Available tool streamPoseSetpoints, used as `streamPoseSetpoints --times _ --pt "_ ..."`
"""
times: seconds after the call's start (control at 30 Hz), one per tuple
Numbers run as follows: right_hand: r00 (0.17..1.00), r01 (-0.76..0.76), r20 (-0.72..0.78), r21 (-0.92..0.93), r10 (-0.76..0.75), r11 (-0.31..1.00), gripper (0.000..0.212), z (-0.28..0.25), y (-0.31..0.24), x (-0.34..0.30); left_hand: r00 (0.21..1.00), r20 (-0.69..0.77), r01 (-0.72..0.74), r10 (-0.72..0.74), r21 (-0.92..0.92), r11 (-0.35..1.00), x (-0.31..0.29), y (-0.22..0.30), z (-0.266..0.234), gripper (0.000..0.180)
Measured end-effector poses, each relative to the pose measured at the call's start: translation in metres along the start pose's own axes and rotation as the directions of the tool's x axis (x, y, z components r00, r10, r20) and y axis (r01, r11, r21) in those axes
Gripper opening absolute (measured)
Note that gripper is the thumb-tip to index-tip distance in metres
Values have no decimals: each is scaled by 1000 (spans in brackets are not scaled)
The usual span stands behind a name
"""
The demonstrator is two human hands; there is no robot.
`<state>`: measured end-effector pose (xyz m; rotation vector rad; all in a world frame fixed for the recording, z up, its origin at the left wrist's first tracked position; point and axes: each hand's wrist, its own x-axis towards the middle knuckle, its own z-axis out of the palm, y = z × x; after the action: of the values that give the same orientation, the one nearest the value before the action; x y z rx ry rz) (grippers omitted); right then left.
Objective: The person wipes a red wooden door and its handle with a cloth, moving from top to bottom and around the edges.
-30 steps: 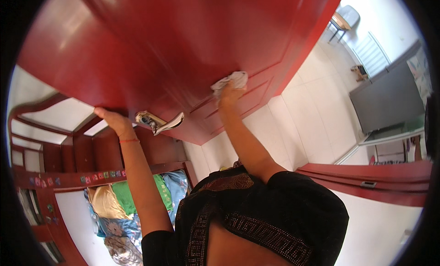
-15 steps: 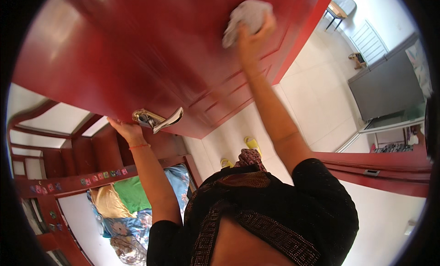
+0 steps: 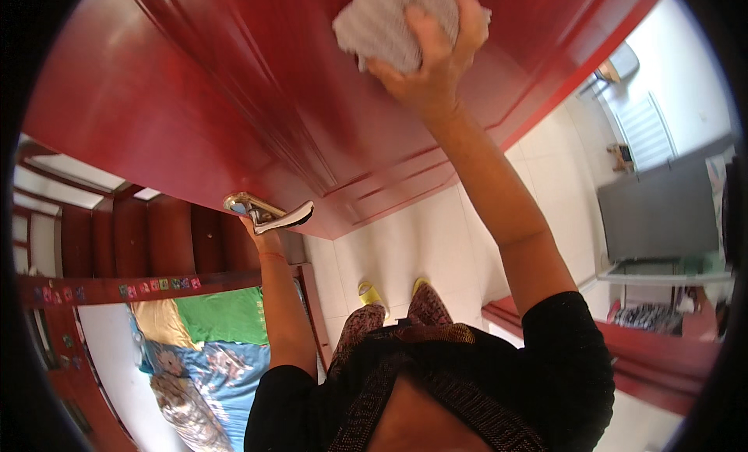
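Observation:
A red panelled door (image 3: 234, 86) fills the upper part of the view. My right hand (image 3: 436, 58) presses a folded light-grey cloth (image 3: 382, 23) flat on its upper face, with the fingers bent over the fabric. Lower down, near the door's edge, sits a shiny metal lever handle (image 3: 284, 216). Right behind that handle is my left hand (image 3: 259, 232). The handle and the door edge hide most of its fingers, so whether it grips either one does not show.
At lower left stands a dark red wooden bed frame (image 3: 226, 280) with stickers, holding green and blue bedding (image 3: 226, 316). Pale floor tiles (image 3: 397, 249) lie below, with my yellow slippers (image 3: 366, 288). A grey panel (image 3: 658, 222) and a chair (image 3: 619, 66) are at right.
The cloth has gone up and slightly left under my right hand, its fingers now more spread. My left hand has shifted in behind the handle. My body has turned and stands nearer the door.

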<state>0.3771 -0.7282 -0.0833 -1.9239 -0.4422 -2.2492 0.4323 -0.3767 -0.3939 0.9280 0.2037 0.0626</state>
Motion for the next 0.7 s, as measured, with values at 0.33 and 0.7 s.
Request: streamPoseSetpoints --times 0.33,0.7 --pt "999 43 1 22 -43 999 35 -2 12 -117 936 -73 -345 344 -13 938 56 -42 -14 55" --pt "997 29 -74 34 -26 999 57 15 -24 -267 746 99 -659 659 250 709 128 -69 -34 47"
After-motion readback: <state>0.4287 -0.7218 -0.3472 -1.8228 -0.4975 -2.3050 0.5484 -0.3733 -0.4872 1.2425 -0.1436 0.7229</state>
